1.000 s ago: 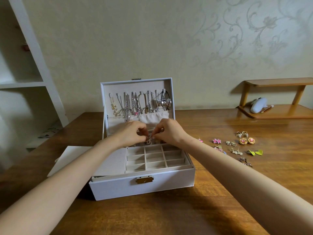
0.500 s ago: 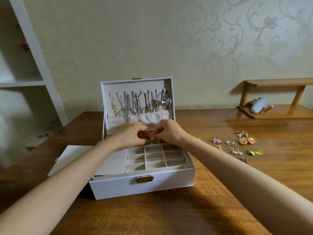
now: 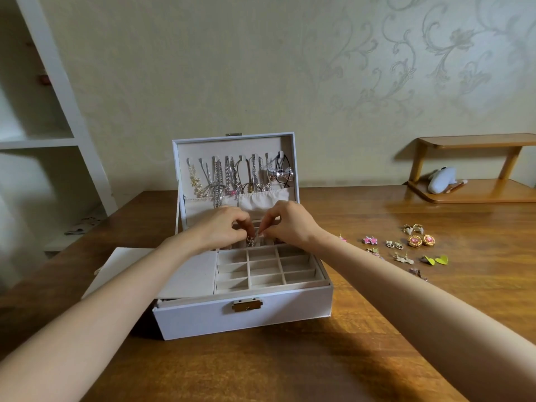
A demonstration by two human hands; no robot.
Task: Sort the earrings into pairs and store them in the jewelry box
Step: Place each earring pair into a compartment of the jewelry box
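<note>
the white jewelry box (image 3: 243, 314) sits open on the wooden surface (image 3: 290, 367), brass clasp facing the camera, its near grid compartments bare. over the back row, the left hand (image 3: 223, 230) and right hand (image 3: 287, 224) meet, fingers pressed together, pinching a small gold earring (image 3: 251, 239) between them. loose earrings (image 3: 406, 248) lie grouped on the surface to the right. necklaces (image 3: 237, 178) hang inside the upright lid.
</note>
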